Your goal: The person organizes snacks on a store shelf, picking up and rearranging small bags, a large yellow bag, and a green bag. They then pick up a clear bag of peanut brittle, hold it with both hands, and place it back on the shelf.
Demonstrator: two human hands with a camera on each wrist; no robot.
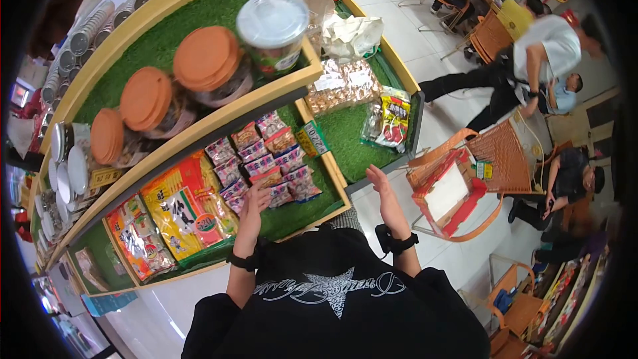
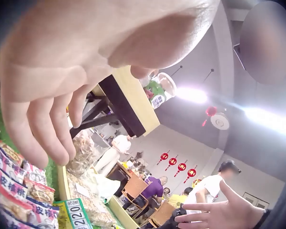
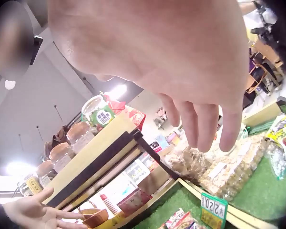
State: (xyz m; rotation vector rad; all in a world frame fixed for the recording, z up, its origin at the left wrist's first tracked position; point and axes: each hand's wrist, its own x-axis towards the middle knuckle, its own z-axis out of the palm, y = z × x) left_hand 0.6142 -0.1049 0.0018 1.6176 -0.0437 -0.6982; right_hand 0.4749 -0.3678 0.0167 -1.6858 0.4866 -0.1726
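The left hand (image 1: 251, 216) hangs in the air by the near edge of the lower shelf, close to small pink-and-white snack packets (image 1: 266, 159) on green matting; nothing is in it. To the right, the right hand (image 1: 389, 206) is raised beside the shelf corner, fingers extended and empty. In the left wrist view the left hand (image 2: 62, 71) has relaxed, slightly bent fingers above the packets (image 2: 26, 191). The right wrist view has the right hand (image 3: 167, 57) with its fingers pointing down, near a green price card (image 3: 213, 211) and bagged dry goods (image 3: 233, 167).
Orange-lidded jars (image 1: 206, 60) and a clear-lidded tub (image 1: 272, 23) line the upper wooden shelf. Yellow and red snack bags (image 1: 186, 206) fill the lower left. A wicker chair (image 1: 502, 156) holding a red open box (image 1: 448, 193) stands at right, with people beyond.
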